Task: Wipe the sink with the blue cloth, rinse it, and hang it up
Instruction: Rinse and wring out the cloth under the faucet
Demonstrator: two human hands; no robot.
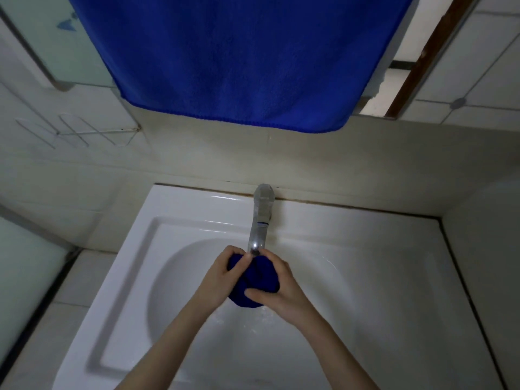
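1. The left hand [225, 273] is reaching in from the lower left, its fingers curling over the top of the blue cloth [260, 280].
2. The right hand [280, 289] is coming in from the lower right, thumb pressing the cloth's near edge and fingers wrapping its far side.
3. The cloth is sitting bunched in a wad between both palms, showing no clear long axis, just below the tap [260, 220] spout, over the sink [197, 209] basin.
4. A large blue towel [247, 57] is hanging on the wall above.
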